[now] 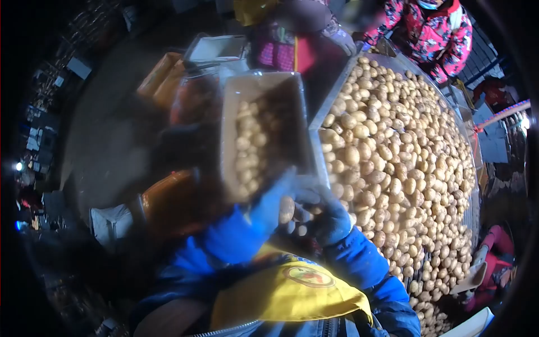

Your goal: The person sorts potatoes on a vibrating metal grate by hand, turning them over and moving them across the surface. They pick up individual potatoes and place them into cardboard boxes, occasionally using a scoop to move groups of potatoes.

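My left hand [274, 197], in a blue glove and smeared by motion, is beside the near end of a potato crate [303, 112]. Close to it, my right hand [332, 222], gloved in grey-blue, is bent inward at the near left edge of the sorting table [320, 151]. Between the two hands shows a potato [286, 209], with smaller ones just below it. Both hands appear cupped around these potatoes; the fingers are partly blurred. The light-coloured crate has a plastic lining and potatoes along its left side, the right side lying in shadow.
A broad heap of potatoes [393, 163] covers the table to my right. Orange crates [163, 78] and a white bin [216, 49] stand beyond on the left; another orange crate [174, 194] is nearer. A person in a floral jacket [432, 36] stands at the far side, another person [497, 264] at right.
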Action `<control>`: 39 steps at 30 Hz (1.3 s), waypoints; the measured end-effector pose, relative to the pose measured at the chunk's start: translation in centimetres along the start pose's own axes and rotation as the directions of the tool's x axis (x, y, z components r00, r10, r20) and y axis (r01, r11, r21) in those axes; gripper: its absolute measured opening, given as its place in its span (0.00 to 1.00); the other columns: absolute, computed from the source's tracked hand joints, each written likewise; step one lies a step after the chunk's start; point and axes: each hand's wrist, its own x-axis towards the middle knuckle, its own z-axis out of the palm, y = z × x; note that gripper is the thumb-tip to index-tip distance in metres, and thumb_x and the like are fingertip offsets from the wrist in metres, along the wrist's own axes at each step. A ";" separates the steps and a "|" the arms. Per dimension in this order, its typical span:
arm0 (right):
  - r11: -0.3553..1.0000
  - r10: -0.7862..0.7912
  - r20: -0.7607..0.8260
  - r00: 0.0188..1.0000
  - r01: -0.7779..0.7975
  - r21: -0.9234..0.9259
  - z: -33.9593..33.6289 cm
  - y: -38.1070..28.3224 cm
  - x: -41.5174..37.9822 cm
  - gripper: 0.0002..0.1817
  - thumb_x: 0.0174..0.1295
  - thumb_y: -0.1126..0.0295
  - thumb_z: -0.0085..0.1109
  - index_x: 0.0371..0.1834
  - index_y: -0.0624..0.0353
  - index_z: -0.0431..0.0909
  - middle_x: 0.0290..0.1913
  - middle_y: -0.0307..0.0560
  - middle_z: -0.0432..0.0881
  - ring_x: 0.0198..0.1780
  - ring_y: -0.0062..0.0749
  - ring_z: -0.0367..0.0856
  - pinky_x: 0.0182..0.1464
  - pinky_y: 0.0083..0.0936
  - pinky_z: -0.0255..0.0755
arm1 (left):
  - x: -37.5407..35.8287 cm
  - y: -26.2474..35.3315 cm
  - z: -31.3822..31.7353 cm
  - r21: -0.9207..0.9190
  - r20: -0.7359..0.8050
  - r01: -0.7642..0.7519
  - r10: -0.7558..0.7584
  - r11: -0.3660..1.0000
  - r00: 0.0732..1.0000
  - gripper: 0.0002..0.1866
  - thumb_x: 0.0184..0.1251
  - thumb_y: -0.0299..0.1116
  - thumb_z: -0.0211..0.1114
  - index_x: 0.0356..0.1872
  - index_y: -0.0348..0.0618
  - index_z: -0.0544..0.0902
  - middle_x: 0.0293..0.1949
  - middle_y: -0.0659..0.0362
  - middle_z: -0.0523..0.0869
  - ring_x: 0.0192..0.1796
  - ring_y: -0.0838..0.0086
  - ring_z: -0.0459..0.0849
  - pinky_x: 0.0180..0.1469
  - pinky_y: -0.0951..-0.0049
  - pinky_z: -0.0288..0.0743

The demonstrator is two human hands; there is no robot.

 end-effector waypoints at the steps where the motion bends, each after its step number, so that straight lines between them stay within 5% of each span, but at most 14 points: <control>1: 0.995 0.040 0.082 0.996 -0.046 0.084 -0.5 0.1 0.6 0.24 0.80 0.49 0.56 0.65 0.57 0.80 0.51 0.47 0.85 0.45 0.39 0.85 0.53 0.38 0.83 | -0.3 0.1 -0.7 -0.123 -0.029 -0.010 0.006 0.992 1.000 0.39 0.87 0.67 0.46 0.69 0.39 0.79 0.57 0.46 0.91 0.35 0.61 0.92 0.33 0.69 0.85; 2: 0.981 0.073 0.162 0.984 -0.100 0.164 -1.7 0.0 1.2 0.22 0.81 0.53 0.58 0.65 0.59 0.81 0.48 0.47 0.86 0.47 0.38 0.86 0.54 0.37 0.83 | -0.6 0.3 -1.2 -0.175 -0.098 -0.060 0.043 0.983 0.994 0.36 0.86 0.66 0.49 0.68 0.40 0.80 0.62 0.46 0.88 0.48 0.55 0.92 0.46 0.60 0.89; 6: 0.997 0.069 0.039 0.997 -0.071 0.042 -3.6 0.7 1.7 0.21 0.79 0.60 0.62 0.66 0.62 0.82 0.55 0.48 0.88 0.54 0.38 0.87 0.58 0.37 0.83 | -2.0 1.0 -3.0 -0.422 -0.247 -0.198 0.098 0.885 0.964 0.34 0.84 0.61 0.57 0.71 0.41 0.79 0.69 0.44 0.82 0.67 0.45 0.83 0.63 0.39 0.84; 9: 0.996 0.074 0.006 0.997 -0.074 0.045 -4.5 1.0 2.1 0.22 0.79 0.61 0.60 0.69 0.62 0.80 0.56 0.51 0.86 0.55 0.43 0.86 0.59 0.40 0.83 | -3.5 1.2 -4.4 -0.409 -0.196 -0.259 0.193 0.875 0.961 0.31 0.84 0.55 0.62 0.73 0.41 0.77 0.71 0.44 0.80 0.69 0.45 0.82 0.65 0.37 0.83; 14: 0.991 0.117 -0.001 0.993 -0.117 0.067 -3.5 0.9 2.4 0.22 0.80 0.63 0.59 0.71 0.62 0.78 0.59 0.53 0.84 0.55 0.45 0.85 0.53 0.42 0.85 | -3.3 -0.5 -6.7 -0.356 -0.132 -0.341 0.315 0.870 0.940 0.29 0.83 0.44 0.65 0.76 0.40 0.75 0.70 0.46 0.81 0.69 0.47 0.83 0.67 0.42 0.84; 17: 0.997 -0.004 0.124 0.992 0.014 -0.082 -6.3 1.8 2.8 0.22 0.81 0.63 0.59 0.72 0.61 0.77 0.59 0.54 0.84 0.51 0.42 0.87 0.45 0.41 0.86 | -3.6 -0.3 -7.2 -0.224 -0.093 -0.363 0.351 0.904 0.932 0.29 0.82 0.44 0.67 0.75 0.39 0.75 0.67 0.49 0.83 0.65 0.50 0.86 0.66 0.48 0.85; 21: 0.993 0.049 -0.137 0.989 -0.063 -0.101 -4.3 0.2 0.8 0.18 0.78 0.62 0.60 0.61 0.63 0.82 0.48 0.51 0.85 0.42 0.38 0.86 0.37 0.35 0.82 | -0.5 0.3 -7.1 -0.081 -0.298 -0.268 0.233 0.960 0.926 0.29 0.83 0.47 0.67 0.74 0.39 0.76 0.61 0.51 0.86 0.58 0.56 0.90 0.63 0.54 0.87; 24: 0.979 0.157 -0.285 0.946 -0.187 -0.084 -2.4 -0.5 -0.8 0.12 0.69 0.64 0.60 0.43 0.64 0.83 0.32 0.46 0.81 0.35 0.35 0.82 0.34 0.30 0.78 | 4.2 1.2 -3.7 -0.031 -0.167 -0.198 0.190 0.980 0.967 0.31 0.84 0.50 0.65 0.76 0.40 0.74 0.58 0.53 0.87 0.58 0.62 0.90 0.62 0.59 0.86; 27: 0.977 0.206 -0.299 0.932 -0.178 0.118 -1.0 -0.4 -1.4 0.10 0.68 0.67 0.57 0.42 0.64 0.82 0.32 0.50 0.82 0.35 0.39 0.82 0.38 0.33 0.79 | 5.7 2.4 3.4 0.041 0.004 -0.198 0.198 0.979 0.980 0.32 0.84 0.50 0.65 0.77 0.41 0.73 0.60 0.54 0.88 0.60 0.63 0.89 0.62 0.61 0.85; 29: 0.989 0.140 -0.270 0.953 -0.122 0.083 0.0 -0.5 -2.3 0.10 0.68 0.70 0.55 0.42 0.66 0.80 0.39 0.59 0.84 0.41 0.49 0.83 0.49 0.42 0.80 | 4.9 1.9 6.1 0.088 -0.020 -0.310 0.313 0.947 0.949 0.28 0.84 0.49 0.67 0.73 0.42 0.77 0.58 0.54 0.89 0.61 0.66 0.89 0.58 0.66 0.85; 30: 0.992 0.127 -0.164 0.978 -0.125 0.022 -1.0 -0.4 -1.9 0.11 0.69 0.68 0.56 0.44 0.66 0.80 0.42 0.59 0.85 0.43 0.48 0.83 0.53 0.43 0.79 | 3.6 3.2 5.8 0.142 0.007 -0.314 0.317 0.939 0.949 0.29 0.85 0.50 0.66 0.74 0.40 0.76 0.63 0.51 0.89 0.66 0.59 0.88 0.61 0.58 0.85; 33: 0.986 0.082 -0.098 0.992 -0.095 -0.140 2.2 -1.0 -1.2 0.15 0.74 0.61 0.58 0.50 0.62 0.81 0.49 0.57 0.86 0.48 0.49 0.83 0.62 0.44 0.76 | 4.8 1.3 -0.9 0.012 -0.133 -0.260 0.259 0.966 0.957 0.28 0.84 0.50 0.66 0.72 0.40 0.79 0.61 0.52 0.90 0.63 0.61 0.89 0.60 0.57 0.86; 37: 0.917 0.304 0.070 0.950 -0.312 0.249 -1.2 -0.2 3.8 0.21 0.78 0.57 0.59 0.61 0.62 0.83 0.57 0.54 0.86 0.59 0.46 0.82 0.69 0.45 0.77 | 1.4 0.8 -9.3 -0.095 -0.468 -0.229 0.160 0.969 0.869 0.30 0.85 0.60 0.59 0.62 0.40 0.83 0.53 0.51 0.92 0.50 0.59 0.93 0.54 0.59 0.90; 39: 0.943 0.305 0.035 0.952 -0.307 0.125 -2.4 0.3 8.9 0.17 0.79 0.51 0.57 0.49 0.54 0.81 0.54 0.49 0.85 0.54 0.46 0.82 0.61 0.45 0.78 | 2.2 -3.6 -18.9 -0.597 0.023 -0.265 0.346 0.757 0.938 0.30 0.84 0.61 0.59 0.59 0.39 0.83 0.48 0.51 0.92 0.47 0.59 0.93 0.50 0.57 0.91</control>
